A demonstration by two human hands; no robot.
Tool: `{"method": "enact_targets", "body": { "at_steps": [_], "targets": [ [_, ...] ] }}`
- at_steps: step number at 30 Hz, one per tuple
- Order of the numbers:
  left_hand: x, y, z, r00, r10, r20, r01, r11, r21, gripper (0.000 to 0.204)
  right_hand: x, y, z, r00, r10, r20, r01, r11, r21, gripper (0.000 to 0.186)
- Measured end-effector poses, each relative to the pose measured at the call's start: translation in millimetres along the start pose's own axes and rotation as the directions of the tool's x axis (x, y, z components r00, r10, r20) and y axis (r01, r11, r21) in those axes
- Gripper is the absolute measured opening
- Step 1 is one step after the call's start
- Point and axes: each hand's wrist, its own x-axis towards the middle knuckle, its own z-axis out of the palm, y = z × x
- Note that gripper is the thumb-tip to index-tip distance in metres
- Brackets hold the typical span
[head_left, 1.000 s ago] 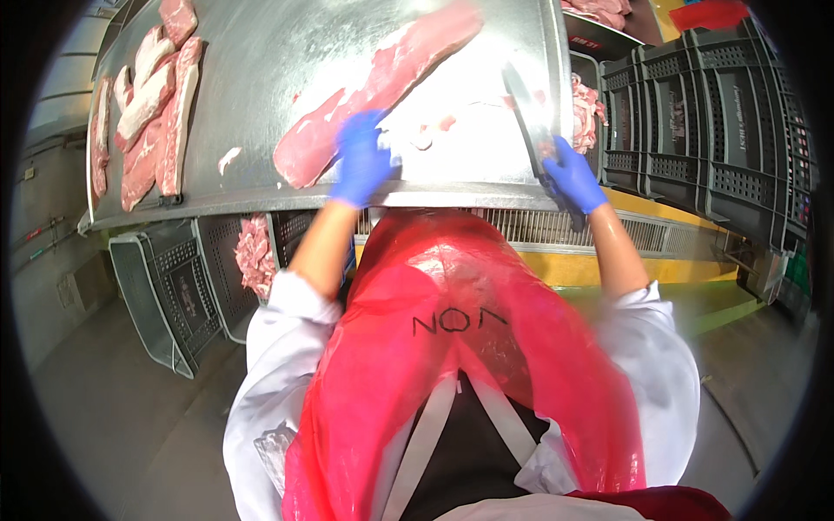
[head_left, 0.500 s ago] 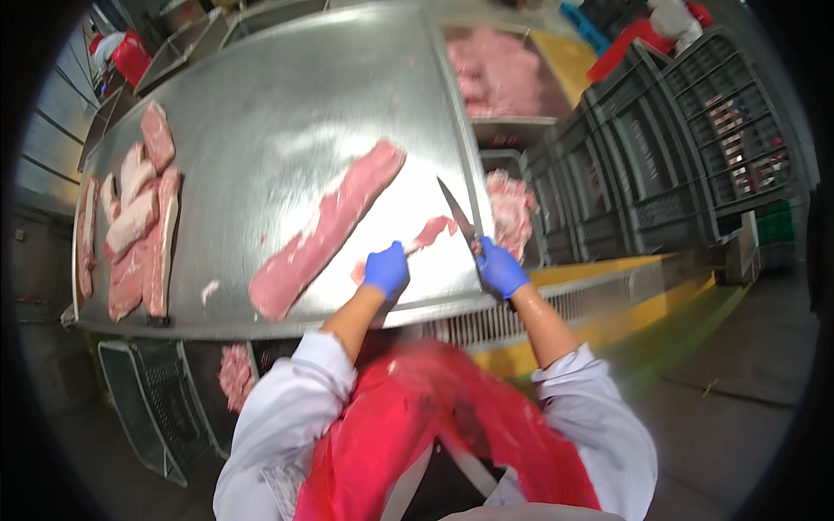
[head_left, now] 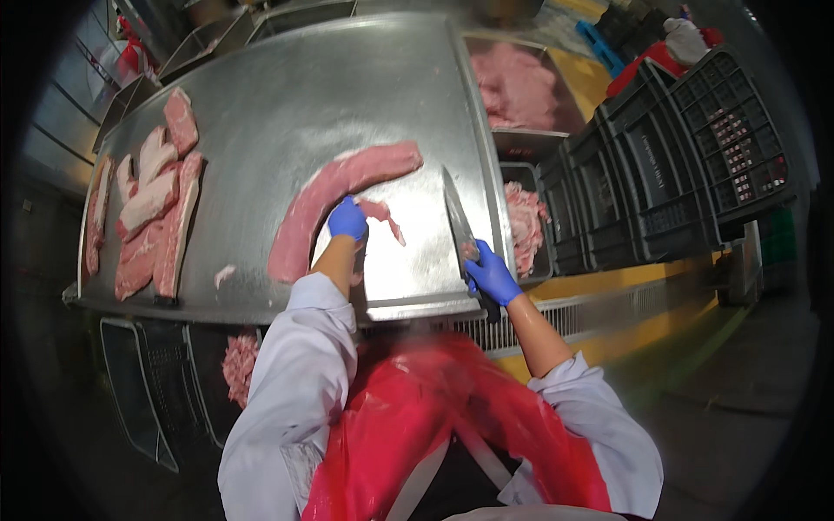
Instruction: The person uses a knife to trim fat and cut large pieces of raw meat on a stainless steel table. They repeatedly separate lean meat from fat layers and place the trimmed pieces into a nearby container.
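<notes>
My left hand (head_left: 347,219), in a blue glove, is closed at the inner edge of a long pink piece of meat (head_left: 314,208) lying curved on the metal table. A thin strip of meat (head_left: 380,213) trails from its fingers to the right, its end hanging toward the tabletop. My right hand (head_left: 493,274), also gloved in blue, grips the dark handle of a knife (head_left: 457,215) by the table's right edge. The blade points away from me, apart from the meat. Part of the left fingers' contact is hidden.
Several cuts of meat (head_left: 156,204) lie at the table's left, with a small scrap (head_left: 224,275) nearer. A bin of pale meat (head_left: 512,87) and a crate of trimmings (head_left: 524,221) stand right of the table. Black crates (head_left: 647,169) line up beyond. Another crate (head_left: 139,382) sits below left.
My left hand has moved forward and left with the strip, up to the long piece, which now lies more curved. My right hand has lowered slightly with the knife, its blade pointing more straight ahead.
</notes>
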Motion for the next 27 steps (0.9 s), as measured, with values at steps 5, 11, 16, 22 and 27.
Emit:
{"method": "enact_targets", "body": {
  "at_steps": [5, 11, 16, 22, 27],
  "targets": [
    [-59, 43, 55, 0.982, 0.076, 0.175, -0.145, 0.893, 0.426, 0.033, 14, 6, 60, 0.985, 0.116, 0.131, -0.124, 0.991, 0.056, 0.046],
    [-109, 0, -3, 0.992, -0.080, 0.096, 0.030, 0.899, 0.438, 0.034, 34, 15, 44, 0.977, -0.178, 0.120, 0.213, 0.749, -0.627, 0.044],
    [-147, 5, -2, 0.986, -0.100, 0.130, 0.037, 0.908, 0.417, 0.040, 20, -11, 37, 0.936, -0.252, 0.246, 0.351, 0.703, -0.618, 0.053],
    [-145, -5, 20, 0.976, -0.021, 0.217, -0.073, 0.906, 0.418, 0.038, -19, -27, 46, 0.909, -0.085, 0.409, 0.371, 0.613, -0.698, 0.054],
    [-146, 1, 18, 0.973, 0.013, 0.231, -0.122, 0.875, 0.469, 0.035, 5, -23, 66, 0.933, -0.140, 0.331, 0.354, 0.506, -0.786, 0.055]
  ]
}}
